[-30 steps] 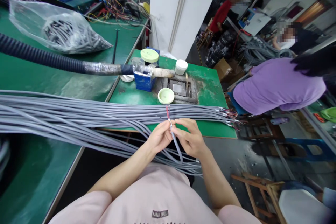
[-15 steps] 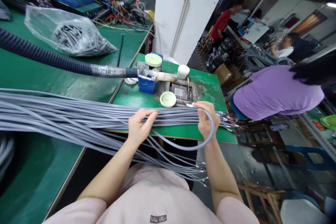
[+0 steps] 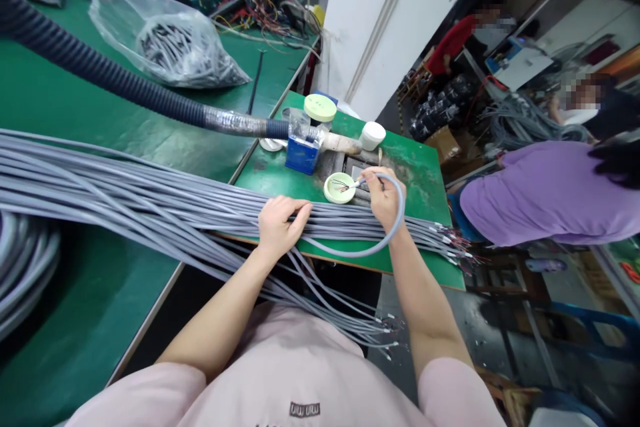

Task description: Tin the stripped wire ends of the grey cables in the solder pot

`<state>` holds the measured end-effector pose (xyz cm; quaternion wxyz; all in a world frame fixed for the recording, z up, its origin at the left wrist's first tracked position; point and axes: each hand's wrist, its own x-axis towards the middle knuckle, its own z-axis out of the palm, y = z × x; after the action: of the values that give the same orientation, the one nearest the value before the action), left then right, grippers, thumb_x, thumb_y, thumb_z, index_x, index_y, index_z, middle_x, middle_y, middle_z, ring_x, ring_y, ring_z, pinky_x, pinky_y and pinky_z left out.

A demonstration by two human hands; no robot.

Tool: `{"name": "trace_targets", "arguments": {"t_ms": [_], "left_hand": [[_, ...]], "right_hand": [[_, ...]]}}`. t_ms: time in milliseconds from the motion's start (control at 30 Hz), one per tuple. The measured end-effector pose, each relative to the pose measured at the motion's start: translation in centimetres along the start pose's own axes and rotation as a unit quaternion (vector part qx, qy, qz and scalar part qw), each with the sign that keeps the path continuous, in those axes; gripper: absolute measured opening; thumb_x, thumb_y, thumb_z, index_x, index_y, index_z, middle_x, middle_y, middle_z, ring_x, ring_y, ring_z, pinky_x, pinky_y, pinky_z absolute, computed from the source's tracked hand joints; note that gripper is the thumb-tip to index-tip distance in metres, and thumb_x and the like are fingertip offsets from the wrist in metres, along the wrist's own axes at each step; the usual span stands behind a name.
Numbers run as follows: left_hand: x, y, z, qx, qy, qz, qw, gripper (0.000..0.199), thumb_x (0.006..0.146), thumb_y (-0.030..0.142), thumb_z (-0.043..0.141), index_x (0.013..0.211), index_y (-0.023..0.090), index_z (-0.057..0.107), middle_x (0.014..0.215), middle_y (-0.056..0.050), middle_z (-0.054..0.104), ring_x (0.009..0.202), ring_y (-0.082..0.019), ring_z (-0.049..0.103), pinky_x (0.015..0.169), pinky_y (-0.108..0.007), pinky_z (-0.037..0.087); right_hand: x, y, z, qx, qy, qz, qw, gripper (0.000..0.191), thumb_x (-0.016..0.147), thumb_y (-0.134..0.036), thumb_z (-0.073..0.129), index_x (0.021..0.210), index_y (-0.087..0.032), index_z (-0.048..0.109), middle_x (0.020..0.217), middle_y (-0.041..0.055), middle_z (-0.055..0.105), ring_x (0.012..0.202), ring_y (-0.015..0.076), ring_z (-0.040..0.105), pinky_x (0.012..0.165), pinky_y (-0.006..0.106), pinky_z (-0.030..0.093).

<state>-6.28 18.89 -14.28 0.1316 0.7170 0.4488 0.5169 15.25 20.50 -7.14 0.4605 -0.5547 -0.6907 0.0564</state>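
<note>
Grip: right hand (image 3: 383, 199) pinches one looped grey sheathed cable (image 3: 402, 203) near its stripped end; left hand (image 3: 281, 227) rests open on the grey cable bundle (image 3: 165, 197).
Cable end: over pale green round dish (image 3: 339, 187).
Edge: bundle overhangs green workbench (image 3: 350, 265) front edge.

Wire bundle (image 3: 150, 193) across bench (image 3: 415, 193), dish (image 3: 329, 192) behind it
</note>
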Motion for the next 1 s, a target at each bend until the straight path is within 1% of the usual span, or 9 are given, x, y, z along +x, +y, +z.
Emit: {"name": "trace_targets", "arguments": {"t_ms": [100, 233, 400, 567, 867, 933, 1000], "left_hand": [[0.1, -0.1, 0.0, 0.003, -0.012, 0.003, 1.000, 0.021, 0.088, 0.031, 0.054, 0.078, 0.019, 0.069, 0.073, -0.003, 0.071, 0.067, -0.015, 0.059, 0.068, -0.030, 0.039], [0.0, 0.0, 0.0, -0.008, -0.017, 0.010, 1.000, 0.019, 0.088, 0.029, 0.055, 0.079, 0.020, 0.069, 0.073, -0.003, 0.072, 0.067, -0.015, 0.059, 0.068, -0.031, 0.038], [0.1, 0.1, 0.0, -0.012, -0.010, 0.023, 1.000, 0.017, 0.088, 0.027, 0.056, 0.080, 0.019, 0.068, 0.072, -0.002, 0.071, 0.067, -0.015, 0.059, 0.067, -0.030, 0.038], [0.1, 0.0, 0.0, -0.008, -0.009, 0.030, 0.999, 0.015, 0.087, 0.025, 0.056, 0.080, 0.019, 0.068, 0.072, -0.002, 0.071, 0.067, -0.015, 0.060, 0.068, -0.030, 0.039], [0.1, 0.1, 0.0, -0.009, 0.001, 0.050, 0.999, 0.012, 0.086, 0.022, 0.059, 0.080, 0.018, 0.068, 0.071, -0.002, 0.070, 0.066, -0.014, 0.060, 0.066, -0.029, 0.038], [0.1, 0.0, 0.0, -0.005, 0.001, 0.050, 0.999, 0.012, 0.086, 0.022, 0.058, 0.079, 0.018, 0.068, 0.070, -0.002, 0.070, 0.065, -0.014, 0.059, 0.066, -0.029, 0.038], [0.1, 0.0, 0.1, -0.002, 0.002, 0.052, 0.999, 0.013, 0.087, 0.023, 0.058, 0.079, 0.018, 0.068, 0.070, -0.001, 0.070, 0.065, -0.014, 0.059, 0.066, -0.029, 0.038]], "right_hand": [[0.5, 0.9, 0.9, -0.015, -0.022, 0.013, 1.000, 0.025, 0.092, -0.038, 0.049, 0.084, -0.023, 0.067, 0.083, 0.0030, 0.069, 0.085, 0.0179, 0.061, 0.078, 0.030, 0.047], [0.8, 1.7, 1.8, -0.033, -0.053, 0.025, 0.998, 0.025, 0.092, -0.038, 0.048, 0.083, -0.023, 0.067, 0.081, 0.0030, 0.068, 0.084, 0.0189, 0.060, 0.079, 0.031, 0.045], [1.1, 1.8, 2.4, -0.044, -0.068, 0.026, 0.996, 0.025, 0.091, -0.036, 0.049, 0.082, -0.022, 0.067, 0.080, 0.0031, 0.068, 0.083, 0.0188, 0.060, 0.078, 0.030, 0.044], [1.2, 1.8, 2.7, -0.052, -0.084, 0.012, 0.995, 0.024, 0.091, -0.034, 0.049, 0.080, -0.021, 0.067, 0.080, 0.0027, 0.069, 0.085, 0.0193, 0.060, 0.078, 0.030, 0.043], [1.3, 2.3, 3.3, -0.070, -0.076, 0.006, 0.995, 0.025, 0.089, -0.036, 0.050, 0.081, -0.021, 0.068, 0.075, 0.0028, 0.068, 0.081, 0.0201, 0.061, 0.078, 0.031, 0.044], [1.3, 2.1, 3.0, -0.070, -0.074, 0.011, 0.995, 0.025, 0.089, -0.036, 0.050, 0.081, -0.021, 0.068, 0.076, 0.0027, 0.068, 0.080, 0.0196, 0.061, 0.077, 0.031, 0.045], [1.6, 1.9, 2.3, -0.070, -0.059, 0.019, 0.996, 0.024, 0.089, -0.035, 0.050, 0.081, -0.021, 0.068, 0.078, 0.0026, 0.068, 0.080, 0.0188, 0.061, 0.076, 0.030, 0.045]]}}
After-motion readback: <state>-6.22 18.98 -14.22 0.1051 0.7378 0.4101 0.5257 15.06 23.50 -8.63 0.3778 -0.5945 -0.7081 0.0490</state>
